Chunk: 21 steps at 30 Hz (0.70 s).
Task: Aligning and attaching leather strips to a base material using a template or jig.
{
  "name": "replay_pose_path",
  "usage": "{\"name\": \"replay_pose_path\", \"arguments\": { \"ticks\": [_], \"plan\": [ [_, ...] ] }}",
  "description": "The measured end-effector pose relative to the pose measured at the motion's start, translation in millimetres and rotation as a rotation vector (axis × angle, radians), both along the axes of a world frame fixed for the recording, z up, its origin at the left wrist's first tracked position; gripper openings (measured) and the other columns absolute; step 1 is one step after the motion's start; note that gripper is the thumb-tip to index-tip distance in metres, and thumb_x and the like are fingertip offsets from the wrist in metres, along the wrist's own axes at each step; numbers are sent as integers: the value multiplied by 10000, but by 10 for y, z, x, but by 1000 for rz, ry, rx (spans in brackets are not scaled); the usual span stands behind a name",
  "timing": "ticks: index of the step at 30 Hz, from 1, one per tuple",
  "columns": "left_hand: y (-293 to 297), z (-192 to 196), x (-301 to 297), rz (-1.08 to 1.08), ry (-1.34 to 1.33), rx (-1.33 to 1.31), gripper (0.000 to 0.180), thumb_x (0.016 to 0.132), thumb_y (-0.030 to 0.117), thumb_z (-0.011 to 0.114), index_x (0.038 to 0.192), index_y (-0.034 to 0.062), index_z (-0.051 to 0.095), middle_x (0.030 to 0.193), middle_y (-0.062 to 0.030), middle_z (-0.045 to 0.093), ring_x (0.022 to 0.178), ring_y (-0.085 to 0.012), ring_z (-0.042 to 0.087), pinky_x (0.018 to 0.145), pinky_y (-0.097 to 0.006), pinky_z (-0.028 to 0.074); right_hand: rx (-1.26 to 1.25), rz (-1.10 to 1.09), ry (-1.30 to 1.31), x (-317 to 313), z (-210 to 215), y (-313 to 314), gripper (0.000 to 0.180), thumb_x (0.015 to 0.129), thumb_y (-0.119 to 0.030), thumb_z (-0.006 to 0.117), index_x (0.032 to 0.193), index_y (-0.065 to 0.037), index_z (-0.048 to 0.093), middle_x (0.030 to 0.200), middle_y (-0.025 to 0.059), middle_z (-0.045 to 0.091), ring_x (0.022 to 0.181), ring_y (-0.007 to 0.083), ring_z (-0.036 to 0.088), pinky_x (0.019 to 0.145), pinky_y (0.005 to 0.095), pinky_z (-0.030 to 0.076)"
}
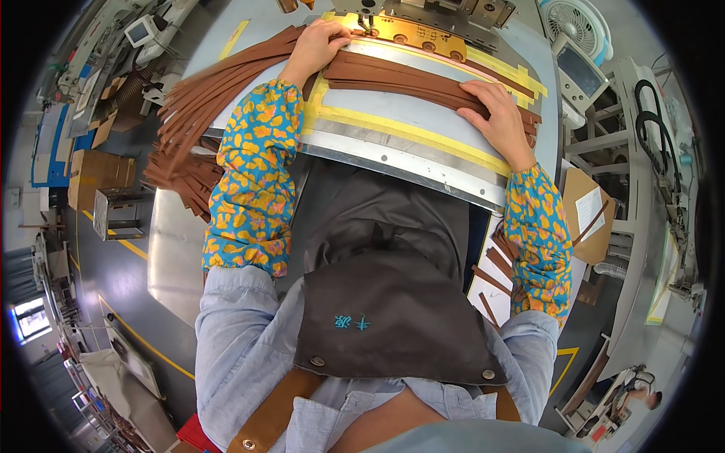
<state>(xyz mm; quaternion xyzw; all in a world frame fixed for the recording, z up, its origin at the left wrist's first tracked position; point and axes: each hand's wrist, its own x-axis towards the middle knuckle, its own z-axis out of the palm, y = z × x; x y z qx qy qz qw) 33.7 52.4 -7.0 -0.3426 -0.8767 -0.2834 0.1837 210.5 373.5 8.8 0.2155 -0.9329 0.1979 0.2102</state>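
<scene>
The brown strips (pixel 423 81) — long, flat and narrow — lie on the sewing machine's table (pixel 393 136), running left to right, far ends sloping toward the person. The left hand (pixel 317 47) presses flat on them just before the needle (pixel 368 24); the right hand (pixel 495 113) — well apart — lies flat on their right end.

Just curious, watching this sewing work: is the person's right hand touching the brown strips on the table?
Touching. The head view shows the right hand lying flat, palm down, on the brown strips.

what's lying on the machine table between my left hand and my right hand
In the head view, a bundle of long brown strips spans the stretch from the left hand to the right hand, lying on the grey table edged with yellow tape.
</scene>
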Motion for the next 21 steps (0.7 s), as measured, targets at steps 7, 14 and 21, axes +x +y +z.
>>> {"name": "replay_pose_path", "arguments": {
  "ticks": [7, 14, 21],
  "plan": [
    [-15, -30, -48, -5, -11, 19, 130, 797, 175, 637, 881, 90, 688, 854, -51, 652, 897, -248, 546, 808, -356, 448, -13, -35, 17, -1, -4, 38, 376, 754, -258, 707, 1083, -96, 623, 1073, 48, 611, 1026, 245, 531, 873, 356, 437],
    [-29, -64, -64, -15, -1, 42, 128, 792, 174, 644, 882, 94, 688, 853, -58, 651, 892, -250, 548, 806, -360, 447, -3, -34, 43, -14, -15, 32, 374, 751, -259, 711, 1077, -97, 626, 1073, 48, 611, 1020, 245, 535, 858, 354, 445],
    [-17, -55, -55, -2, -6, 36, 111, 789, 174, 647, 863, 99, 683, 844, -48, 652, 876, -250, 553, 789, -361, 453, -5, -45, 42, -10, -26, 49, 370, 752, -261, 711, 1073, -98, 626, 1067, 48, 613, 1022, 244, 537, 858, 354, 447]
  ]
}}
